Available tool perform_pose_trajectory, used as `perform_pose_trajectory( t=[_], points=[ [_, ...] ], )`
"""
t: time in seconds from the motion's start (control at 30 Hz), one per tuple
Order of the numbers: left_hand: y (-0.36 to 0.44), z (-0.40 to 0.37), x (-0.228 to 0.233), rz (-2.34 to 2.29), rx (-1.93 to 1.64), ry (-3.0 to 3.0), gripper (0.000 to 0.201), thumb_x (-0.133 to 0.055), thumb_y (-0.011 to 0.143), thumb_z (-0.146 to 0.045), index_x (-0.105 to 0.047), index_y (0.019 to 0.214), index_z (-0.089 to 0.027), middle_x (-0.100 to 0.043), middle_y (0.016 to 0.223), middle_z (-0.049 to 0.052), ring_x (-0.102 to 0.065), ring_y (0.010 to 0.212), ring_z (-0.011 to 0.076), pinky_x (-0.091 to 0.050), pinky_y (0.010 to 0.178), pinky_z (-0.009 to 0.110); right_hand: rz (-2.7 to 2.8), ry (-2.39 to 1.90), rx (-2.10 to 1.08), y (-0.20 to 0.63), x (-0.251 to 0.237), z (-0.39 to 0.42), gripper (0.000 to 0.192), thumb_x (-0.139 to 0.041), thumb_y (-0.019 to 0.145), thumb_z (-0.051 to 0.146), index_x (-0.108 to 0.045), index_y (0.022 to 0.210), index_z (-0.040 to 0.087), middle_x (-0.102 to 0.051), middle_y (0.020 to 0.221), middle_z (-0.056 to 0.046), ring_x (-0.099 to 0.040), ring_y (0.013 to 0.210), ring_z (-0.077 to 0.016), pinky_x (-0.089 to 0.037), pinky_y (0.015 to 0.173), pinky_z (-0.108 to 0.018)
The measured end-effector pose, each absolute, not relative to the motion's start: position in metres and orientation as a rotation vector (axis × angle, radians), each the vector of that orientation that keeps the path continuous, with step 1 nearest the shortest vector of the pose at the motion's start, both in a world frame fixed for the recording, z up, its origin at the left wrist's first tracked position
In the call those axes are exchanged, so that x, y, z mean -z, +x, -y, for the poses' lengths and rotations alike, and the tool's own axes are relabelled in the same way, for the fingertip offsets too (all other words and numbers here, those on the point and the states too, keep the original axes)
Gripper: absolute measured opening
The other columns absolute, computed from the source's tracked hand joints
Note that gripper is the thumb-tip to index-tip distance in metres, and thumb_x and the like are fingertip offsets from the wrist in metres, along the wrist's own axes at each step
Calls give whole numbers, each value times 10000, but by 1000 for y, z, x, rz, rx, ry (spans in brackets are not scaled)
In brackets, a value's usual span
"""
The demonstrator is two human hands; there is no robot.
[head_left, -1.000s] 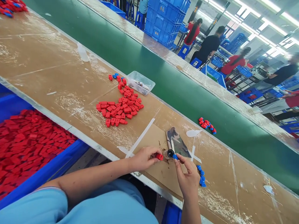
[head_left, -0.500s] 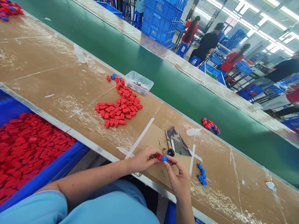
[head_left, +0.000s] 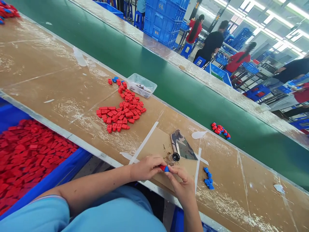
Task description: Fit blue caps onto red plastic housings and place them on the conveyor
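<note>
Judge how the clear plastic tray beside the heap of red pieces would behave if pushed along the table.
The clear tray looks thin-walled and nearly empty, so probably light and easily slid. It sits low and wide, so unlikely to tip. Its walls may flex if squeezed.

Legible text: none with certainty.
Stacked blue crates, top centre of the frame: pale characters printed on several crate fronts, too small and blurred to read.
Dark panels at the top centre, right of the crates: small orange glowing marks, unreadable.
</note>
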State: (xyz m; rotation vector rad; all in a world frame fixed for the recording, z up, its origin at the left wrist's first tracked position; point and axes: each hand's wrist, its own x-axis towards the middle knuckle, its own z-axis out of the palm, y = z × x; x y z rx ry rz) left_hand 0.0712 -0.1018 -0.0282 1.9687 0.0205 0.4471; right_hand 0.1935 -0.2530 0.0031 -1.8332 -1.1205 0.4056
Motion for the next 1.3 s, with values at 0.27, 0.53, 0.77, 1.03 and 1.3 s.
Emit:
perform_pose_trajectory(
  t=[0.27,0.53,0.77,1.03,1.3],
  points=[
    [71,99,19,-31,-345,1977,153,-472,915,-230,-598,969,-162,-646,912,61,-562,828,165,-428,751,249,1008,-1803,-372,189,2,257,131,-677,804,353,-733,868,253,-721,829,-39,-669,782,-187,-560,703,-327],
    [60,115,5,268,-182,2141,190,-427,931,-260,-595,902,-175,-663,871,77,-587,814,201,-456,749,272,1165,-1776,-241,162,-6,261,440,-421,906,581,-717,984,264,-629,1170,-101,-572,1139,-279,-475,949,-459],
    [61,134,-1,460,-274,1986,251,-366,871,-174,-604,941,-136,-688,925,145,-626,881,231,-515,791,316,1311,-1645,-236,140,1,252,596,-230,935,621,-610,1239,277,-583,1307,-90,-420,1327,-324,-368,1057,-540],
    [60,139,13,454,-310,1976,219,-394,817,-134,-610,840,-153,-670,798,122,-607,786,236,-514,747,328,1366,-1622,-310,144,10,257,563,-231,950,577,-610,1235,273,-649,1203,-82,-516,1245,-301,-436,1011,-491],
    [67,122,0,404,-141,2064,198,-443,864,-195,-595,975,-133,-671,977,126,-611,890,239,-484,784,298,1491,-1594,-304,169,2,259,573,-282,927,611,-546,1307,273,-583,1296,-87,-475,1281,-301,-426,1025,-478]
  ],
)
